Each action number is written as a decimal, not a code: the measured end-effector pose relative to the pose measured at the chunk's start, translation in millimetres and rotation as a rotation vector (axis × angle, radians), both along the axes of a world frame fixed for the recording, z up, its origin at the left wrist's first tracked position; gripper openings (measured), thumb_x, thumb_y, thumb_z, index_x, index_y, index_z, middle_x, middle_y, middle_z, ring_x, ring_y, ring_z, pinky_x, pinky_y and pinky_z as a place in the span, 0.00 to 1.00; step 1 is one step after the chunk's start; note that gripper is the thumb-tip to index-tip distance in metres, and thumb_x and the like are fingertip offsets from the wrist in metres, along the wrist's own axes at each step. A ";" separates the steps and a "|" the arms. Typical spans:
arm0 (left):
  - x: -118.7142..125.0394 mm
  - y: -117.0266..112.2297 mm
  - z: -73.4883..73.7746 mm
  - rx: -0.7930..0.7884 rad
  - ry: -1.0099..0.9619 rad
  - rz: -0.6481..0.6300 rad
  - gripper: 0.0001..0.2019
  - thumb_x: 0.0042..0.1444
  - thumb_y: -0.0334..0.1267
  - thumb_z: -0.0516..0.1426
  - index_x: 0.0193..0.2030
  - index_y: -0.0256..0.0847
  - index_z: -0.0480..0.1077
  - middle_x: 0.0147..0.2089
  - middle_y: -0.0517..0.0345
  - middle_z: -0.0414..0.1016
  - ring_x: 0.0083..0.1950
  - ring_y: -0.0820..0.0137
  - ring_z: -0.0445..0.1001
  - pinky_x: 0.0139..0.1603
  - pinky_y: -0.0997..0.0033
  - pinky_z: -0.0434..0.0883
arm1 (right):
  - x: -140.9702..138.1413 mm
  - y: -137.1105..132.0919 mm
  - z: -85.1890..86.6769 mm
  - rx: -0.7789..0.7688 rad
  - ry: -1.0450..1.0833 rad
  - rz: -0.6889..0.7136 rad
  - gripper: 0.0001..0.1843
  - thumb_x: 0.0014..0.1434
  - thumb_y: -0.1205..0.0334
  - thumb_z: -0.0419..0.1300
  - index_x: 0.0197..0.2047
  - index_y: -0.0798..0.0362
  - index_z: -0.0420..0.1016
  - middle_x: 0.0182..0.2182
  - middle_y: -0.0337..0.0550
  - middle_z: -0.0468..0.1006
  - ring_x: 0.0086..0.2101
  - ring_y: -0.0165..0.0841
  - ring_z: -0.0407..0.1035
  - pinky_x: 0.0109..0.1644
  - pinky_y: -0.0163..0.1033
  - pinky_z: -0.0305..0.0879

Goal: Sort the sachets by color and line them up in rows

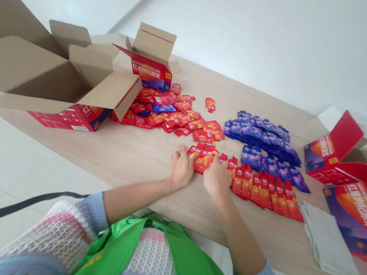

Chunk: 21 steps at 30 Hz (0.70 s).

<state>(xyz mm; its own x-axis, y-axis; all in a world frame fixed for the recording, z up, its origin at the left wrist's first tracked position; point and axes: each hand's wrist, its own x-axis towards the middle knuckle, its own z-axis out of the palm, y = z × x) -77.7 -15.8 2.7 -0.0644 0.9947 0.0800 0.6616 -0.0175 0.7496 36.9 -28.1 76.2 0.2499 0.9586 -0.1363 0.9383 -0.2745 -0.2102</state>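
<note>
Several small red sachets [202, 155] lie overlapped on the table between my two hands. My left hand [181, 169] is closed at their left edge, its fingers curled against the packets. My right hand [217, 179] pinches their right side, and its fingertips are partly hidden. Rightward from there runs a row of overlapping red sachets [262, 189]. Behind that row lie purple sachets [262, 134] in overlapping rows. A loose pile of red sachets [179, 118] spreads beyond my left hand, with a few purple ones mixed in.
Open cardboard boxes stand at left: a large one [68, 117] and a smaller one [152, 72] behind the pile. More open red boxes [359, 216] stand at right, beside folded pale sheets [330, 240]. A single red sachet [210, 104] lies apart on the wooden table [138, 158].
</note>
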 end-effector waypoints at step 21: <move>7.0 -6.0 -6.6 0.045 -0.088 0.068 0.40 0.67 0.52 0.46 0.76 0.26 0.41 0.77 0.29 0.46 0.78 0.49 0.48 0.75 0.45 0.50 | 41.5 13.3 -76.0 0.522 0.390 0.288 0.31 0.60 0.73 0.44 0.62 0.57 0.74 0.61 0.57 0.65 0.63 0.42 0.60 0.68 0.50 0.60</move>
<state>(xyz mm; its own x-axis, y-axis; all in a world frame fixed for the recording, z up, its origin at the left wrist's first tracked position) -70.8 -21.8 -4.0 -0.1407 0.9833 0.1151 0.5939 -0.0092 0.8045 78.4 -14.8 0.2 0.0038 0.9438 0.3305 0.7880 0.2007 -0.5820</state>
